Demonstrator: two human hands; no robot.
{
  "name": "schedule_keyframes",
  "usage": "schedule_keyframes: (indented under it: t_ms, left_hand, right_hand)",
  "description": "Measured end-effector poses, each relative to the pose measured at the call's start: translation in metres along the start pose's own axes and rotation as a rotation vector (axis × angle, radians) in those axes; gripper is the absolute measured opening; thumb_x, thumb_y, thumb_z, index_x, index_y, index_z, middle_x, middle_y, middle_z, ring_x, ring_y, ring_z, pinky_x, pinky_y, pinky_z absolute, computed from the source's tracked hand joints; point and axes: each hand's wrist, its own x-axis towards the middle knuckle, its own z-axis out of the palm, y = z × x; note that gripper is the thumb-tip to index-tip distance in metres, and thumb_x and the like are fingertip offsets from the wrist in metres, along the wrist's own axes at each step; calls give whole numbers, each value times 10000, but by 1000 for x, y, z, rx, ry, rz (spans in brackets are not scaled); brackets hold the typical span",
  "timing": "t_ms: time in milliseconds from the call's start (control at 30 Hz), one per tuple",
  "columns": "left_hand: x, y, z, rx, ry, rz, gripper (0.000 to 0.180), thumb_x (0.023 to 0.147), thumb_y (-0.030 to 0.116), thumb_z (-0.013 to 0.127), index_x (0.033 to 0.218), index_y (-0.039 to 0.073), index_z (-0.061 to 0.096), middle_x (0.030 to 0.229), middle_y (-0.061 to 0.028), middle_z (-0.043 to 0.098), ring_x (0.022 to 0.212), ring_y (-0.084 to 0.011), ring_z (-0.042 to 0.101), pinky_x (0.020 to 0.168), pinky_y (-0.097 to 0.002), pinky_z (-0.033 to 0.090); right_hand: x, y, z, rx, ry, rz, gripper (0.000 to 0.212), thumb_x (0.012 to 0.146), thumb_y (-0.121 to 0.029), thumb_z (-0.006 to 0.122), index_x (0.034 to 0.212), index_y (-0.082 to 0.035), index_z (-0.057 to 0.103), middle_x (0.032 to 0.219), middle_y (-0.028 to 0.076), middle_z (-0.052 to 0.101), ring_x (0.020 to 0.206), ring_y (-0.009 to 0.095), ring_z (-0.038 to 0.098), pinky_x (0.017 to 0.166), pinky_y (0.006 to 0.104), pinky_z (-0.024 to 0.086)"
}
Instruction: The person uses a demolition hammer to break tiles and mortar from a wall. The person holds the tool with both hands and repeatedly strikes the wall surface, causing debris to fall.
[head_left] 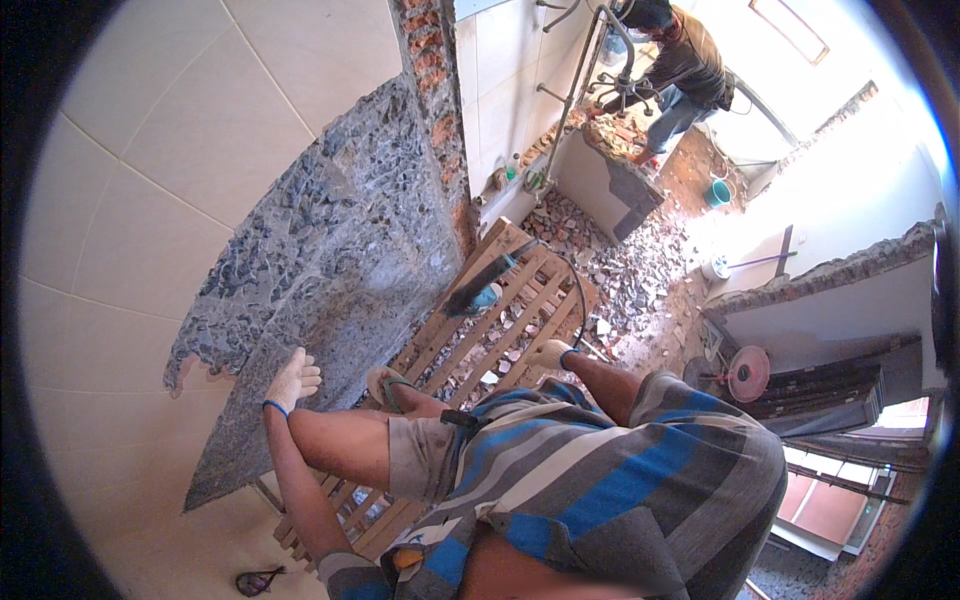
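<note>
My left hand (293,380), in a pale work glove with a blue cuff, is open against the face of a speckled grey stone slab (345,345), just past my bent knee. The slab leans by the tiled wall. My right hand (552,353), gloved the same way, hangs beside my other leg above the wooden slat platform (465,345). Its fingers look closed, and what they hold, if anything, is hidden. A black cable (583,300) runs down close to it. On the slats lies a dark, long tool-like thing (480,287) with teal parts.
Broken rubble (650,285) covers the floor ahead. Another person (690,70) bends over a broken low wall (605,190). A green bucket (718,193), a white bucket (715,267) and a pink pedestal fan (749,374) stand to the right. Rough brick edges (430,75) line the wall opening.
</note>
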Motion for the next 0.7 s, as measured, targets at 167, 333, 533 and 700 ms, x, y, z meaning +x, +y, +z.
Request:
schedule_keyframes:
  t_ms: [167, 333, 533, 700]
  left_hand:
    - [2, -1, -1, -11, 4, -3, 937, 1042, 735, 421, 1552, -50, 452, 1464, -270, 598, 1296, -396, 632, 1102, -515, 495]
    - [7, -1, -3, -14, 16, -24, 907, 1041, 724, 446, 1537, -35, 478, 1424, -241, 629, 1248, -367, 657, 1063, -491, 523]
    - [8, 0, 0, -12, 51, -3, 851, 1043, 720, 447, 1478, -5, 551, 1335, -209, 688, 1148, -304, 705, 983, -461, 560]
    - [10, -1, 0, -22, 43, 6, 847, 1045, 716, 452, 1476, -6, 553, 1324, -203, 695, 1140, -304, 709, 983, -463, 559]
  right_hand:
    - [-1, -1, 0, 8, 21, -21, 712, 879, -701, 699, 1185, -64, 791, 1174, 204, 776, 1111, 383, 731, 955, 466, 558]
    - [-1, 4, 5, 21, 39, 8, 701, 885, -690, 689, 1194, -68, 786, 1169, 219, 770, 1113, 394, 729, 949, 468, 559]
    - [-3, 3, 6, 22, 62, -22, 686, 894, -663, 682, 1191, -52, 783, 1151, 234, 767, 1108, 401, 728, 946, 467, 559]
    - [-3, 3, 3, 7, 24, 23, 701, 885, -676, 685, 1196, -55, 783, 1159, 239, 764, 1103, 409, 726, 952, 468, 560]
